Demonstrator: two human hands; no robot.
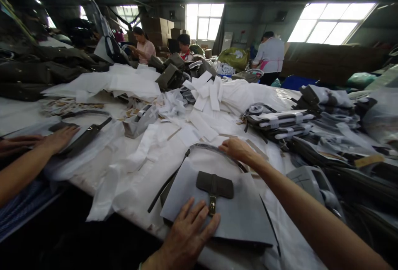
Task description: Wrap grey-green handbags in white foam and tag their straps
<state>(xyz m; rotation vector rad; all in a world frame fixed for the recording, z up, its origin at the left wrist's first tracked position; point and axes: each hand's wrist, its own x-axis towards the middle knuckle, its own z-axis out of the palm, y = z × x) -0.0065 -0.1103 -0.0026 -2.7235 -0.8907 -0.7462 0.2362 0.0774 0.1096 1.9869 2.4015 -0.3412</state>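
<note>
A dark handbag lies on the table in front of me, its front covered by a white sheet (pixel 245 216) with the dark flap tab (pixel 214 183) and a metal clasp (pixel 212 205) showing over it. My left hand (pixel 189 228) rests on the sheet's lower left part, fingers spread, beside the clasp. At the top of the bag, my right hand (pixel 234 149) has its fingers closed on the arched handle (pixel 202 146), which looks wrapped in clear or pale film. A dark strap (pixel 166 183) runs down the bag's left side.
White paper strips (pixel 205 91) and sheets are heaped mid-table (pixel 164 137). Wrapped dark bags (pixel 276 120) are stacked at the right. At the left, another person's hands (pixel 59 137) touch a second bag (pixel 82 139). Several people are farther back.
</note>
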